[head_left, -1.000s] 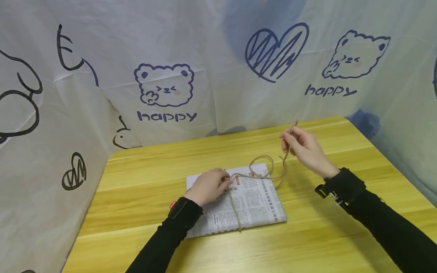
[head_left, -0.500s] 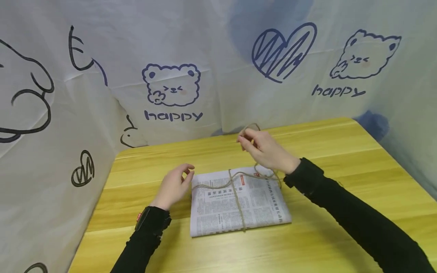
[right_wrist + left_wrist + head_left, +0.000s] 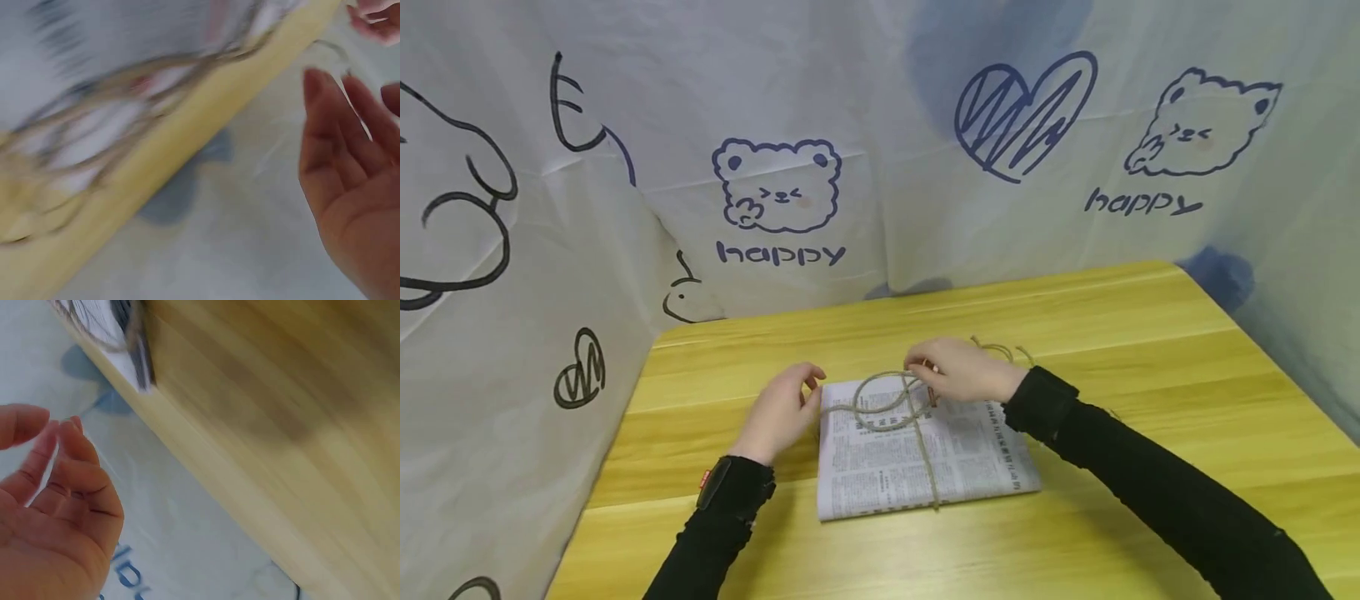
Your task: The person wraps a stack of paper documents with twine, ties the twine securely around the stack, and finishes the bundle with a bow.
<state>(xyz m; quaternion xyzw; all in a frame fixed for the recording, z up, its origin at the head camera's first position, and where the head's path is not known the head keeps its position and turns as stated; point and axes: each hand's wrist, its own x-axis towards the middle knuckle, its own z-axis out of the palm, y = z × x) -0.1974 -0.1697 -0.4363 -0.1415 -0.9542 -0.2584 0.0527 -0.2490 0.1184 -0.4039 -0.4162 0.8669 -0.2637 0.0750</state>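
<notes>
A folded newspaper (image 3: 880,479) lies flat on the table in the head view. Brown twine (image 3: 928,465) runs over it from front to back, and another length crosses sideways with a round loop on top. My right hand (image 3: 962,369) hovers at the newspaper's far edge beside that loop. In the right wrist view the fingers (image 3: 322,119) are relaxed and no twine shows between them. Just off the newspaper's left edge is my left hand (image 3: 778,414), loosely bent. The left wrist view shows nothing between its thumb and fingers (image 3: 90,481).
Loose twine ends (image 3: 996,348) stick out behind my right wrist, over the table. The yellow wood-grained table (image 3: 1120,333) ends at a white cloth (image 3: 910,225) with drawn bears and hearts, which also hangs along both sides.
My left hand has left the twine and moved left off the newspaper. My right hand has carried twine leftward and down, and released it; a loop now lies on top.
</notes>
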